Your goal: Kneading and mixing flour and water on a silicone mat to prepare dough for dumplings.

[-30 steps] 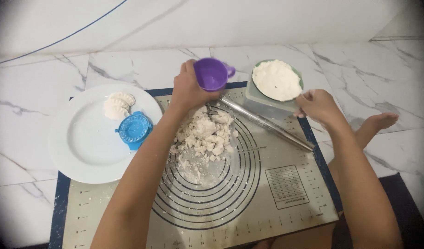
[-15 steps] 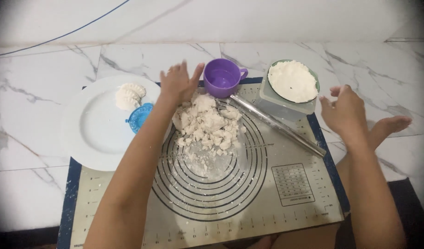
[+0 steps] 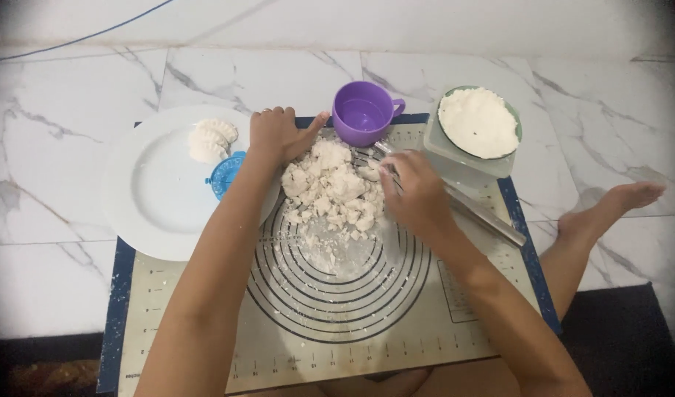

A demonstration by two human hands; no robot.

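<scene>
both hands are gathering the crumbly dough [image 3: 330, 187] on the mat [image 3: 205, 338].
left hand [image 3: 276, 134] is resting flat and open at its edge, right hand [image 3: 414, 195] is curling loosely, clamped on nothing; pressing inward evenly is keeping crumbs together.

No packages, labels, signs or screens in view. Closest thing: the beige silicone pastry mat with dark blue border [image 3: 315, 345] on the marble floor, printed with black concentric circles, ruler scales along its edges and a small chart block at right.

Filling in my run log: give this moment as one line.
left hand: on crumbly dough | right hand: on dough | purple cup: upright on mat | plate: dumplings
</scene>
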